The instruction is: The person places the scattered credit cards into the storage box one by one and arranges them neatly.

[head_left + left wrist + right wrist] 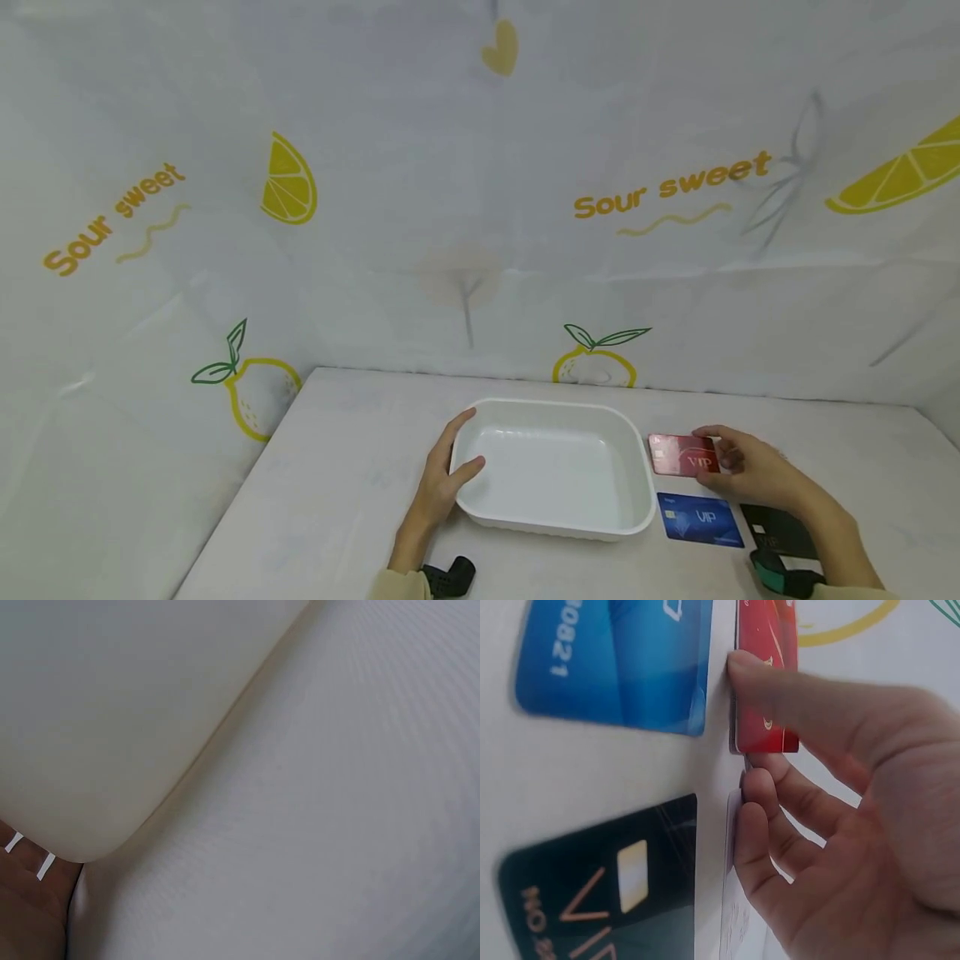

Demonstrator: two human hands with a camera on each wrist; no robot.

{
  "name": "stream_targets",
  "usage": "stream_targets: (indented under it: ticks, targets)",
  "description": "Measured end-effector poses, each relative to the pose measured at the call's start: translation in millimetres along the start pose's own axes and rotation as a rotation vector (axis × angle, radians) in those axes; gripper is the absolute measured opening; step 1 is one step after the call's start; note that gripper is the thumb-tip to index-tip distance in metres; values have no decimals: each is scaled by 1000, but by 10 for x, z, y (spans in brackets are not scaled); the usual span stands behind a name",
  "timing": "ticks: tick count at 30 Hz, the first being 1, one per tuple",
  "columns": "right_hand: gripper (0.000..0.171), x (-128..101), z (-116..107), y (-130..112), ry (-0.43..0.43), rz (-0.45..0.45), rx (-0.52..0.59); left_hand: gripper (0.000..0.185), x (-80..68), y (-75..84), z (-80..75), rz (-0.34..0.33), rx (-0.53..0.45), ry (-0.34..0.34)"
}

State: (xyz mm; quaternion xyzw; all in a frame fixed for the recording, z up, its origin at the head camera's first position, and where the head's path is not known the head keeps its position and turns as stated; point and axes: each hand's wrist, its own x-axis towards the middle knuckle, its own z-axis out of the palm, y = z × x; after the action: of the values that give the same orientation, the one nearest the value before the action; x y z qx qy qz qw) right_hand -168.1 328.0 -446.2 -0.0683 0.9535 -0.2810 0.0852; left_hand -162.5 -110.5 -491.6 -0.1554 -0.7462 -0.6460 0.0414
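Lemon-print cloth behind a pale table (pixel 337 467) — the left hand (pixel 442 479) curls over the white tray's (pixel 637 479) rim, steadying it. The right hand (pixel 750 471) pinches the red card (pixel 678 454) just beside the tray, lifting its edge; blue card (pixel 701 518) and black card (pixel 780 529) lie nearby.

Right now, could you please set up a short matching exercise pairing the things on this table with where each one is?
Things:
1. white tray
2. red card
3. blue card
4. black card

Places:
A. flat on the table, just right of the tray's near corner
B. pinched by the right hand
C. held at its left rim by the left hand
D. partly under the right wrist

Pairs: 1-C, 2-B, 3-A, 4-D
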Motion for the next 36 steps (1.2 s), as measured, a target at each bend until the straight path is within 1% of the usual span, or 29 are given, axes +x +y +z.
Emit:
stream_targets:
  ticks: [4, 7, 14, 17, 21, 25, 29, 30, 33, 36]
  targets:
    - [72, 14, 1, -2, -25, 20, -13, 66, -2, 8, 3, 0, 7, 5]
    - [72, 17, 12, -5, -28, 21, -19, 66, -7, 16, 6, -9, 18, 9]
    - [70, -12, 21, -16, 6, 28, -11, 66, -15, 25, 17, -17, 37, 20]
    - [70, -36, 3, -32, 45, 35, -16, 66, -12, 31, 18, -12, 43, 24]
    - [68, -84, -28, -88, 141, 18, -32, 66, -7, 38, 20, -10, 40, 26]
    - [66, -126, -53, -233, 248, -28, -30, 66, -5, 36, 22, -7, 25, 25]
    - [60, -158, -40, -462, 338, -88, -17, 65, -8, 35, 22, -7, 27, 26]
    - [59, -166, -35, -527, 349, -101, -9, 65, -10, 35, 23, -9, 29, 26]
    - [56, -180, -32, -730, 347, -128, 22, 65, -9, 34, 24, -7, 36, 30]
    - [55, -179, -25, -918, 302, -141, 52, 65, -5, 35, 23, -4, 30, 32]
